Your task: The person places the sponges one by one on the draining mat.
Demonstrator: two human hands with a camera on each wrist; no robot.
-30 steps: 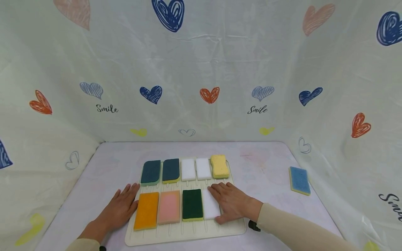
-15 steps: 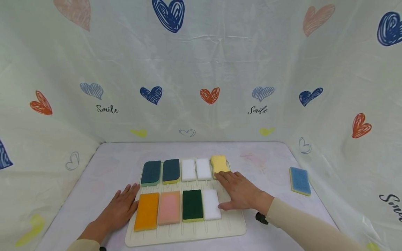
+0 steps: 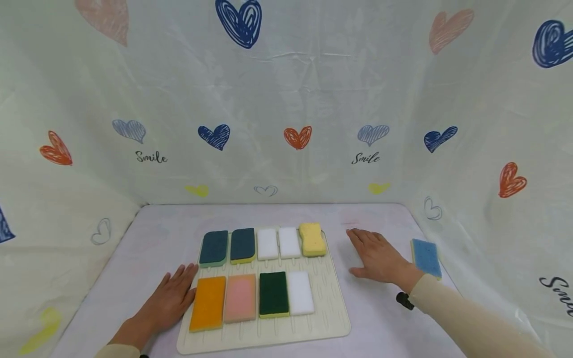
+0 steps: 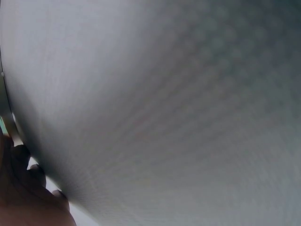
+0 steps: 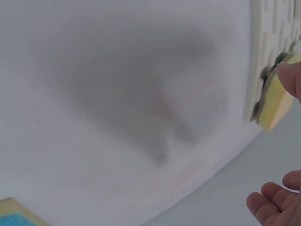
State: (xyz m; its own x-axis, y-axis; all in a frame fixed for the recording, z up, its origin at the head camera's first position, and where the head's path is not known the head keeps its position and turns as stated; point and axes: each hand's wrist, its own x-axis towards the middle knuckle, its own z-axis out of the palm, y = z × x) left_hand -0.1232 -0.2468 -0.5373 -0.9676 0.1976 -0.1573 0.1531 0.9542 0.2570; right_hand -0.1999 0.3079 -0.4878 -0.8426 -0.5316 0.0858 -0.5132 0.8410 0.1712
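A cream ribbed mat (image 3: 322, 308) bears two rows of sponges. My left hand (image 3: 167, 301) rests flat at its left edge, fingers extended, beside the orange sponge (image 3: 208, 303). Over the table right of the mat is my right hand (image 3: 378, 256), holding nothing, its thumb spread from its fingers. Nearest to it are the yellow wavy sponge (image 3: 313, 239) on the mat and a blue sponge (image 3: 426, 257) lying on the table at the right. In the right wrist view, the blue sponge's corner (image 5: 16, 214) shows at lower left. The left wrist view is mostly a blurred pale surface.
The front row also holds a pink sponge (image 3: 240, 298), a dark green one (image 3: 274, 294) and a white one (image 3: 301, 293). Behind are two dark teal-topped sponges (image 3: 213, 247) and two white ones (image 3: 267, 243). A heart-printed curtain (image 3: 250, 89) surrounds the table (image 3: 170, 219).
My right hand has left the front white sponge, passing by the yellow one and moving right, off the mat towards the blue sponge. The left hand has stayed in place.
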